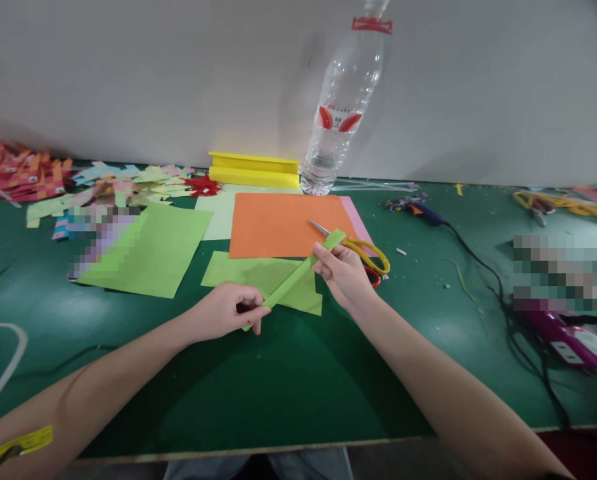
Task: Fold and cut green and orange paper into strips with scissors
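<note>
I hold a folded strip of light green paper (294, 277) between both hands above the green table (288, 387). My left hand (227, 310) pinches the strip's near, lower end. My right hand (342, 272) grips its far, upper end, with fingers closed round it. Under the strip lies a light green sheet (238, 270). Behind it lies an orange sheet (283, 223). Yellow-handled scissors (366, 253) rest on the table just behind my right hand, their blades over the orange sheet.
A larger green sheet (153, 250) lies to the left. A clear plastic bottle (341, 107) and a yellow box (253, 169) stand by the wall. Paper scraps (123, 183) pile at back left. A glue gun (421, 212), black cables (498, 293) and a purple device (573, 340) sit right.
</note>
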The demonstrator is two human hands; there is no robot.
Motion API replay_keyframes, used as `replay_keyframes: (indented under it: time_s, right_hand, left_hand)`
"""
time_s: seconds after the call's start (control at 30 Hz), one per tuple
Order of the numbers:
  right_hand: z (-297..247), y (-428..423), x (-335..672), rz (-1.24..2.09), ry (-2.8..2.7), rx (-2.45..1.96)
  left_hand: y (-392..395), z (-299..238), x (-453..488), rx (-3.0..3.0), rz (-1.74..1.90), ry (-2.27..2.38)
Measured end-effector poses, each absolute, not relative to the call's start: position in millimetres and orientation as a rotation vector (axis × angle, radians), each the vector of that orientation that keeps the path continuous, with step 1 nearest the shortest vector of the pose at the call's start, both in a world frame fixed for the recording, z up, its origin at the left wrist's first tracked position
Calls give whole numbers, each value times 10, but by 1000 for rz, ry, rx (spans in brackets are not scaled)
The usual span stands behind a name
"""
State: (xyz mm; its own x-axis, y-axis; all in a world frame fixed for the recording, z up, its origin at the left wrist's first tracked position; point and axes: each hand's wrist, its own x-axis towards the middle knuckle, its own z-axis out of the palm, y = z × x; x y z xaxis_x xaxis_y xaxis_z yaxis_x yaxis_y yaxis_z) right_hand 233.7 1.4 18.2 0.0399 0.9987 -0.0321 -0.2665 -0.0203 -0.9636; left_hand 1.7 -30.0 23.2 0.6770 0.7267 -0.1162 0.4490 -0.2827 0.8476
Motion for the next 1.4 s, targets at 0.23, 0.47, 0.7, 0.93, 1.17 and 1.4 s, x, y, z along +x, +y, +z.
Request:
replay_keyframes:
  time_s: [0.23,0.47,0.7,0.93,1.17,1.4]
  right_hand:
    - [191,-4,2322,1313,-949,-1023]
    - [178,53,2372,1352,-902,-1094]
    - [225,126,2472,1291,-907,-1121]
    - [185,125,2495,1074,-1090,-1235]
    - [286,66,2436,1276,-979,-1013]
    - [220,-260,2118,1495,-1507,-1092]
  left_hand:
    - [-301,211,12,1930,366,909]
    - [-300,211,-8,1949,356,897]
    - [-226,255,-67,1955,329,932]
    - [-95,386,-208,1845,223,993]
    - [-76,307,-203,1786,282,996]
    - [-225,282,14,1732,456,967]
